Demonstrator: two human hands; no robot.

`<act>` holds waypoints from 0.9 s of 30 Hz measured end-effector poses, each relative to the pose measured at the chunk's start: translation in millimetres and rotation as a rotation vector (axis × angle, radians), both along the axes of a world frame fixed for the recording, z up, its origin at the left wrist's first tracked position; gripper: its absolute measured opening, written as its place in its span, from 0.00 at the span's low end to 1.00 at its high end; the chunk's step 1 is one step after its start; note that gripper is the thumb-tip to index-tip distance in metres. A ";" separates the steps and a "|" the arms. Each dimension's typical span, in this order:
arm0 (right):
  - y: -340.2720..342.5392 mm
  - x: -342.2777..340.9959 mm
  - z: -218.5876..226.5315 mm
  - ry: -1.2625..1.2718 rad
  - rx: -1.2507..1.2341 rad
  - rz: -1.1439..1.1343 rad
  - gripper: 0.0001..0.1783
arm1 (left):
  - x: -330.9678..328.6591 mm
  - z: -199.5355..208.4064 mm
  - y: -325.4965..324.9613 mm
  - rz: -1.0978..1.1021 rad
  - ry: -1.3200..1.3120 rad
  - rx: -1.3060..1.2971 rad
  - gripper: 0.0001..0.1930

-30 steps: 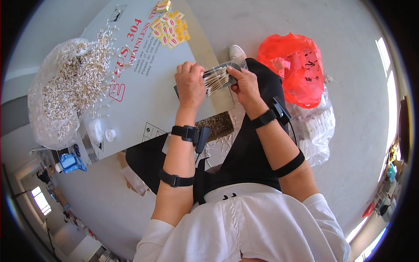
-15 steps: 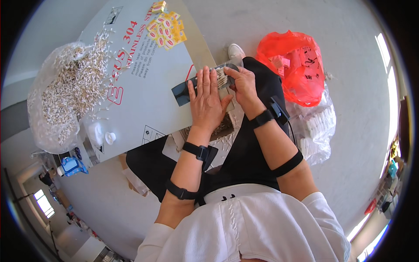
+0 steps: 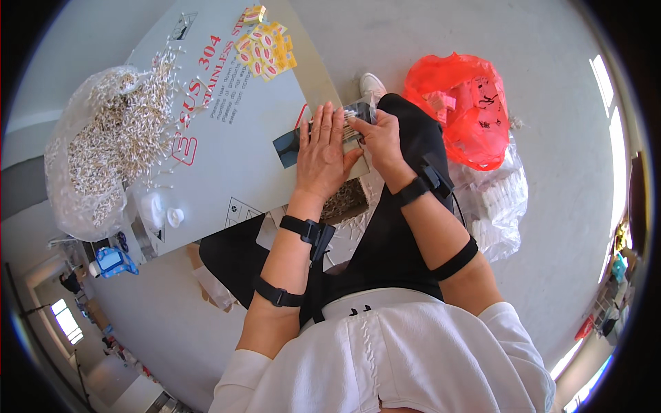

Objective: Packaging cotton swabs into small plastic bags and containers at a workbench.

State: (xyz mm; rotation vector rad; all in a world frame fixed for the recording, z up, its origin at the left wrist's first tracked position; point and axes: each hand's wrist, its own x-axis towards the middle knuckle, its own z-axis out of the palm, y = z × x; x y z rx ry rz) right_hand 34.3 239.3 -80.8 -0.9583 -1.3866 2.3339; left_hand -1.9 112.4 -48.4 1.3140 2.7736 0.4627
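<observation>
My left hand (image 3: 321, 155) lies flat with fingers stretched over a small bag, whose dark end (image 3: 285, 149) shows beside the fingertips. Cotton swabs (image 3: 349, 125) are partly visible between my two hands, at the bag's clear end (image 3: 365, 108). The thumb and fingers of my right hand (image 3: 384, 141) are closed on that clear end, with the thumb beside the swabs. Both hands are at the right edge of the grey table (image 3: 255, 168). Much of the bag is hidden under my left hand.
A large clear bag of loose cotton swabs (image 3: 113, 144) spills across the table's left. Small yellow packets (image 3: 265, 51) lie at the far edge. Below the table edge, a box (image 3: 354, 199) holds swabs. A red plastic bag (image 3: 461, 113) and a white-filled clear bag (image 3: 499, 199) sit at right.
My right hand has shifted slightly nearer along the bag, and more of its clear end shows beyond the thumb. My left hand has moved a little left, still lying flat.
</observation>
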 end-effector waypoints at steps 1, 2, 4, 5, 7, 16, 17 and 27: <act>-0.7 1.0 -3.2 -0.012 0.084 -0.018 0.06 | 1.2 -1.4 1.8 0.020 0.002 0.020 0.42; -1.4 1.8 1.2 -0.013 0.084 -0.015 0.06 | 2.3 -2.0 0.6 0.047 0.003 0.034 0.42; -1.1 3.7 9.7 -0.029 0.054 0.042 0.06 | 2.2 -3.6 -1.5 0.056 0.011 0.035 0.42; -0.6 4.5 11.5 -0.030 0.056 0.040 0.06 | 1.7 -3.3 -0.3 0.057 0.021 0.041 0.42; 0.0 5.2 14.7 0.002 -0.069 0.015 0.05 | 2.0 -2.5 0.4 0.054 0.010 0.044 0.42; 9.5 -5.6 18.2 -0.266 -0.190 0.005 0.06 | 2.8 -2.8 1.2 0.050 -0.002 0.058 0.41; 9.8 -6.4 19.5 -0.265 -0.190 0.008 0.06 | 2.6 -3.9 -0.2 0.061 -0.017 0.080 0.40; 13.1 -2.9 14.1 -0.267 -0.191 0.009 0.06 | 3.1 -7.0 -1.0 0.124 0.040 0.079 0.34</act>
